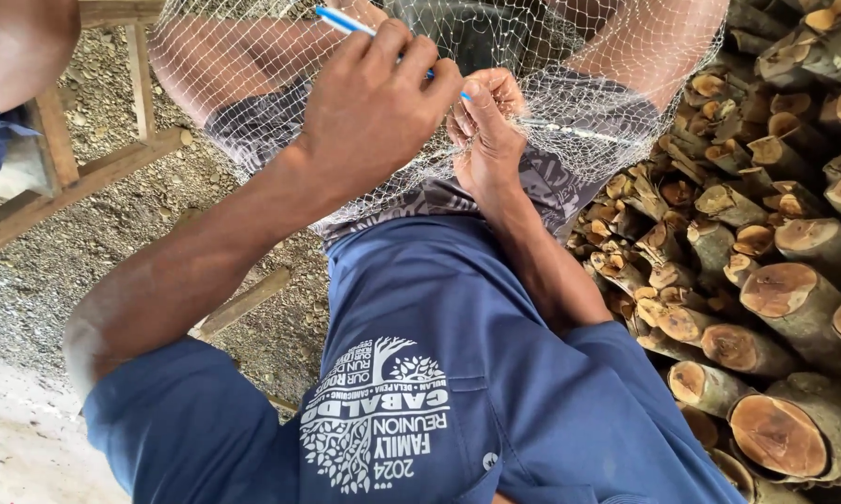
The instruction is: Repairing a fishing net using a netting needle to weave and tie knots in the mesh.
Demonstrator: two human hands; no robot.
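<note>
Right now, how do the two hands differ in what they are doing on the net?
The left hand is closed in a fist around a thin blue tool, its knuckles facing the camera. The right hand holds no tool; its fingertips pinch the mesh of the white net. The left hand sits higher and looks larger in view, while the right sits lower, beside it. Both work the same stretch of net over the lap.

The fishing net (252, 56) is white, a fine diamond mesh. Over it lies a thin blue and white netting needle (346, 21). Below the net, the shirt (495, 373) is dark blue with a white tree print; the shorts (551, 177) are grey, patterned white. Right of the net, the cut logs (775, 289) show orange-brown ends and grey bark.
</note>
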